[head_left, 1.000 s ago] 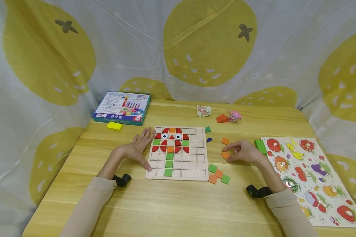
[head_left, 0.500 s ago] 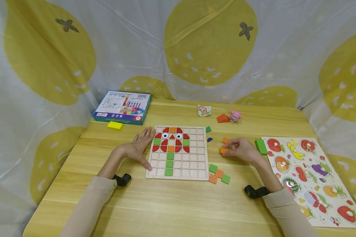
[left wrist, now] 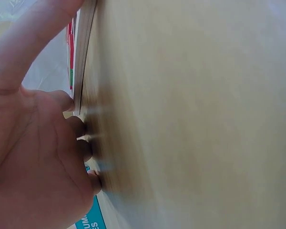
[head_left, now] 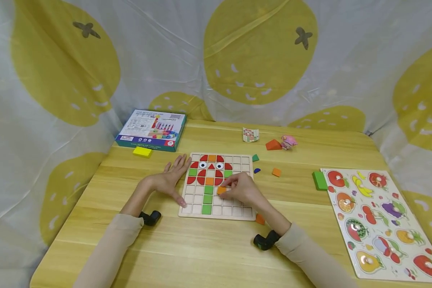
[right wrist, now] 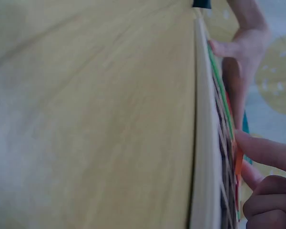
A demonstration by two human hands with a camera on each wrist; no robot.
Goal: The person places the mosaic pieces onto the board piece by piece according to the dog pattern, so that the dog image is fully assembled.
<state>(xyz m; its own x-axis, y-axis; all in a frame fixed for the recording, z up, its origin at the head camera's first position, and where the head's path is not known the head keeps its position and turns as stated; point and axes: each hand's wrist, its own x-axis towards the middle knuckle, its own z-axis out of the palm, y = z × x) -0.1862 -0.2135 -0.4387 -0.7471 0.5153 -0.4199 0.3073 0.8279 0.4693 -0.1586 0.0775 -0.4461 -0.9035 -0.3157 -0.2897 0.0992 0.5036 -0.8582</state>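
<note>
A wooden grid board [head_left: 239, 209] lies mid-table, holding red, green and orange pieces and two eye pieces in its cells. Between thumb and fingers my right hand [head_left: 242, 189] pinches an orange square tile [head_left: 221, 190], over the cells just right of the green column [head_left: 207, 199]. The right wrist view shows that orange tile [right wrist: 239, 161] tilted at the board's surface. My left hand [head_left: 169, 182] rests with spread fingers along the board's left edge, thumb at the lower left corner. In the left wrist view, the left hand's palm [left wrist: 38, 157] faces the camera.
Right of the board lie a green piece [head_left: 255, 158], a blue piece [head_left: 257, 171] and an orange tile [head_left: 276, 172]. Another orange tile [head_left: 260, 219] shows beside the right forearm. A fruit puzzle board [head_left: 378, 248], a green block [head_left: 319, 181], a box [head_left: 151, 130] and a pattern card [head_left: 251, 135] stand around.
My right hand has picked up an orange tile from the table on the right and carried it left over the board. The left hand has stayed at the board's edge.
</note>
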